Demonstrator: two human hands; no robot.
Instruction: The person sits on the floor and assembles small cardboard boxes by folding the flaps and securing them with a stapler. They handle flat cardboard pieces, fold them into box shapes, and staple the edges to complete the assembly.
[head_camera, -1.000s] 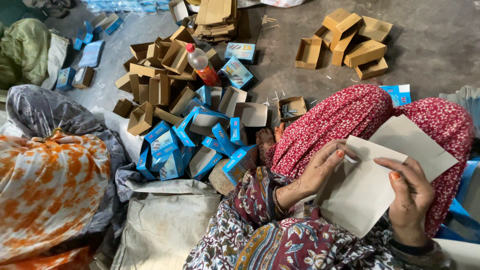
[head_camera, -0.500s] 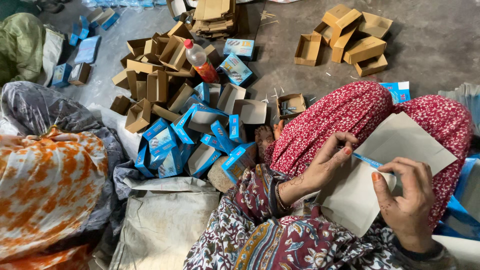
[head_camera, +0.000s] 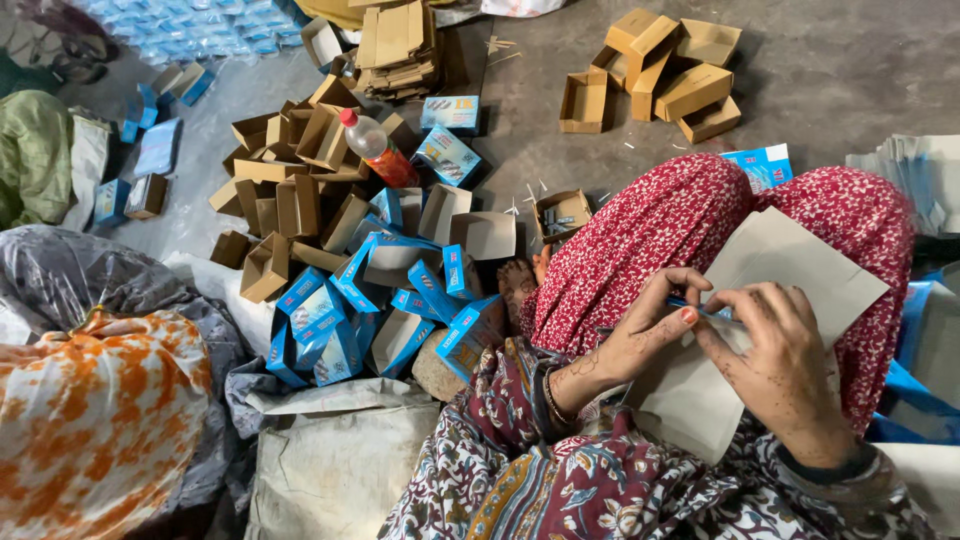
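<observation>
Floor: grey concrete floor (head_camera: 850, 60), brown and blue small cartons (head_camera: 330, 250) heaped left of the hands.
Sheet: flat grey-white die-cut cardboard sheet (head_camera: 800, 265) on the lap; probably light, bendable, best held by its edges.
Left hand (head_camera: 650, 335): fingers pinch its left edge.
Right hand (head_camera: 785, 365): curled, pressing its middle.

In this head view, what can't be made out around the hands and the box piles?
- Fold line of the grey card sheet: covered by the left hand and right hand.
- Sheet's printed side: faces down, only a blue sliver shows.
- Stack of flat brown cartons: cut off by the top edge.
- Contents of the small open box: too small to tell.
- Orange patterned cloth: runs off the left edge.
</observation>
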